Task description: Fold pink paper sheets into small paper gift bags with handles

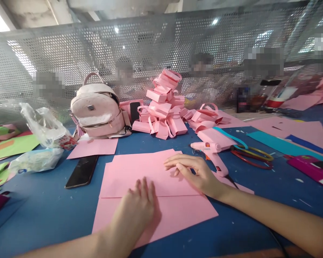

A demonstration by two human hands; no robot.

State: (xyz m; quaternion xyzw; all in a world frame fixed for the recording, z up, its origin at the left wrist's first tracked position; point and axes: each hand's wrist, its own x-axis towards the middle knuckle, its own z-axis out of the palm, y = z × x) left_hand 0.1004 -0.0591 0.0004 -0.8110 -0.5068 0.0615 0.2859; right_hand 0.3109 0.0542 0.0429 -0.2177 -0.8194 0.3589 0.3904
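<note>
Pink sheets of paper or foam (118, 182) lie flat and overlapping in front of me, with a straight edge running across them. My left hand (138, 206) is palm down on the sheets, its fingers stretched out and holding nothing. Over the upper right part of the sheets is my right hand (195, 172), fingers loosely bent and thumb apart, with nothing visible in it. I cannot tell whether its fingertips press on the sheet. Just beyond my right hand lies a pink glue gun (214, 156) on its side.
Behind the sheets rises a pile of folded pink baskets (164, 111), beside a pink backpack (97, 111). A black phone (82, 172) and plastic bags (37, 161) lie left. Blue strips (282, 143) and coloured rings (253, 156) lie right. A perforated metal screen (156, 43) closes off the back.
</note>
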